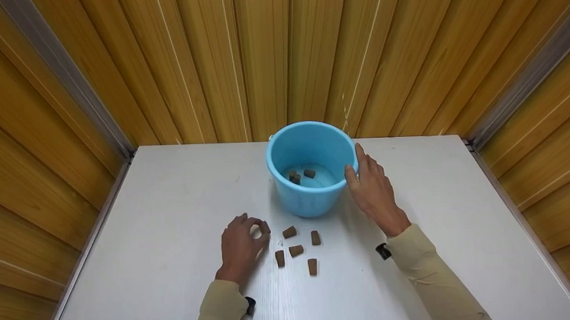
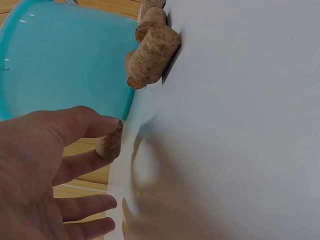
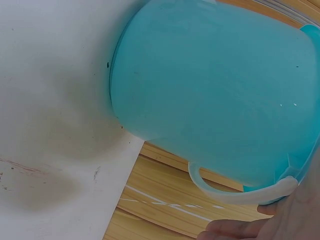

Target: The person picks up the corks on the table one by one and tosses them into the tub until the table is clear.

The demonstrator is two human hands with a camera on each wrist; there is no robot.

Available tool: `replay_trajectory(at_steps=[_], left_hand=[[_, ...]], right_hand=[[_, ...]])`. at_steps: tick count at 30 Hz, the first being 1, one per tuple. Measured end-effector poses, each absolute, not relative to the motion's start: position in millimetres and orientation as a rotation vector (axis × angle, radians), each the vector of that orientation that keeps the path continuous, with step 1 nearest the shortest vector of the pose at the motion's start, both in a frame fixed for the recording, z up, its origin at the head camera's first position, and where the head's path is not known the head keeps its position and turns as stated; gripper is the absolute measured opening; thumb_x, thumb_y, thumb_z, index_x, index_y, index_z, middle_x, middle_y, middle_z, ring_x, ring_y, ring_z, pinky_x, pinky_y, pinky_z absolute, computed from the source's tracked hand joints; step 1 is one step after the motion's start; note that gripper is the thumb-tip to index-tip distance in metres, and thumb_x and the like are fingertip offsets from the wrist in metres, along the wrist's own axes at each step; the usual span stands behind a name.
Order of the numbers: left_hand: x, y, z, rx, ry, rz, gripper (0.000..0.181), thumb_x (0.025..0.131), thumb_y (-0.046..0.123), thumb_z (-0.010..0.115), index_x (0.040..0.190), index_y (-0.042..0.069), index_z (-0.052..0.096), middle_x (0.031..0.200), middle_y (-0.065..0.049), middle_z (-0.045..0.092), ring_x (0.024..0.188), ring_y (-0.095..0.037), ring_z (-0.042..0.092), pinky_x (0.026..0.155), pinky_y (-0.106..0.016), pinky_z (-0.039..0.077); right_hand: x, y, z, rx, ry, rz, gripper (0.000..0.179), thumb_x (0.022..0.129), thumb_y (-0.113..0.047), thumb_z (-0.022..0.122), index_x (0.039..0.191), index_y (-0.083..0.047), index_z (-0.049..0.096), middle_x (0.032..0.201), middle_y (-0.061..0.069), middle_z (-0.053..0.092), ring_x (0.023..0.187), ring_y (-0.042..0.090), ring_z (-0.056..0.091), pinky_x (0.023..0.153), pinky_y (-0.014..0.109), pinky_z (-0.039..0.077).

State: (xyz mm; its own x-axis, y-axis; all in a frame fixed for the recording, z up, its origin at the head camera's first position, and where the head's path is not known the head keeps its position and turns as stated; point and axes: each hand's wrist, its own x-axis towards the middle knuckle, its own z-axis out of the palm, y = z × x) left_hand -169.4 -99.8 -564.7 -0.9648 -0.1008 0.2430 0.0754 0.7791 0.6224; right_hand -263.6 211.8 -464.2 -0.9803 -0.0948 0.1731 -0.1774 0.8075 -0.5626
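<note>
My left hand (image 1: 240,247) pinches a small tapered cork stopper (image 2: 111,142) between thumb and forefinger, a little above the table; the other fingers stay loose. Several more cork stoppers (image 1: 296,250) lie scattered on the table just right of that hand. Behind them stands a light blue bucket (image 1: 306,205), upright, with a few cork stoppers (image 1: 309,173) on its bottom. At the bucket's right side my right hand (image 1: 375,189) holds the rim, thumb on top at the edge and fingers along the outside. The pale handle (image 3: 250,194) hangs by that hand in the right wrist view.
The white table (image 1: 190,193) ends at the back against a wood-patterned panel wall (image 1: 261,60). Similar panels with grey metal edging (image 1: 90,111) rise at the left and right. The bucket stands between the corks and the back wall.
</note>
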Motion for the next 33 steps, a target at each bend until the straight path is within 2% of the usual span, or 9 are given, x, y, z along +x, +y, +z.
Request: replay_trajectory(at_steps=[8,14,33], left_hand=[[-172.3,-100.7,-556.1,0.049,-2.679,-0.982,0.017,0.091,0.022,0.082,0.104,0.011,0.081,0.138,-0.024,0.066,0.137,-0.047,0.055,0.112,-0.064,0.042],[-174.9,-100.8,-548.1,0.099,-2.712,-0.985,0.022,0.09,0.023,0.083,0.109,0.013,0.081,0.144,-0.024,0.062,0.14,-0.046,0.052,0.115,-0.061,0.039],[-180.6,-100.2,-528.3,0.106,-2.684,-0.95,0.025,0.089,0.025,0.084,0.11,0.012,0.081,0.145,-0.023,0.062,0.14,-0.046,0.053,0.115,-0.061,0.04]], right_hand=[[-264.3,212.1,-465.7,0.252,-2.801,0.934,0.074,0.11,-0.043,0.037,0.17,-0.007,0.013,0.157,0.029,0.042,0.141,0.052,0.041,0.103,0.072,0.042],[-264.6,211.7,-466.0,0.245,-2.809,0.935,0.074,0.11,-0.044,0.036,0.171,-0.009,0.012,0.158,0.028,0.042,0.141,0.052,0.041,0.104,0.073,0.041],[-265.0,211.9,-465.7,0.239,-2.817,0.954,0.074,0.111,-0.044,0.036,0.171,-0.009,0.011,0.16,0.028,0.04,0.141,0.051,0.042,0.104,0.072,0.041]])
